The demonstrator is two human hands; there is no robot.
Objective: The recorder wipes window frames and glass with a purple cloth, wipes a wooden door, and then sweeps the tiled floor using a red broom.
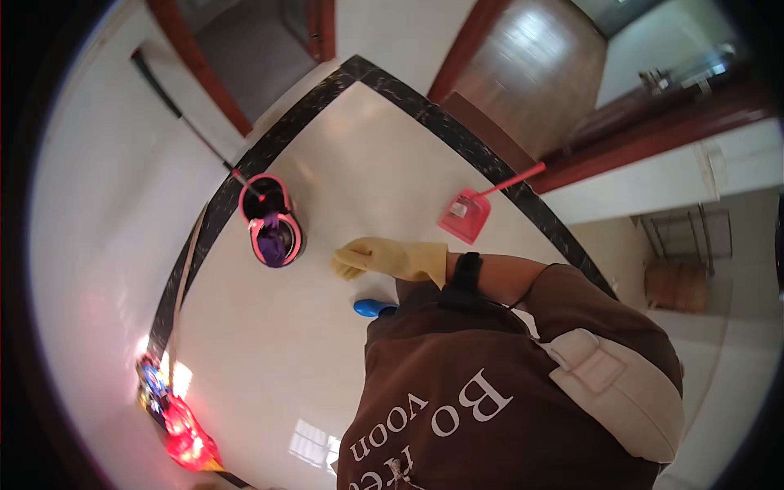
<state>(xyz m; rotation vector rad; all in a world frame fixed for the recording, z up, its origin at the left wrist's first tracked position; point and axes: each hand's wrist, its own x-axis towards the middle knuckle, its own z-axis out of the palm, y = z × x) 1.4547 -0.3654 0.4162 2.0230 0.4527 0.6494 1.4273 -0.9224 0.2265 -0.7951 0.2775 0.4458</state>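
Observation:
My right hand, in a long yellow rubber glove, reaches out in front of my body above the pale tiled floor. Its fingers are curled together, and nothing shows between them. Nearest to it, on its left, stands a black and pink mop bucket. Purple cloth lies in the bucket's nearer part. A mop handle, black and pink, rises from the far part and leans toward the left wall. My left hand is out of view.
A pink dustpan rests on the floor at the right, its handle toward the doorway. A red bag sits by the left wall below a thin pole. Dark skirting edges the floor. My blue shoe shows below the glove.

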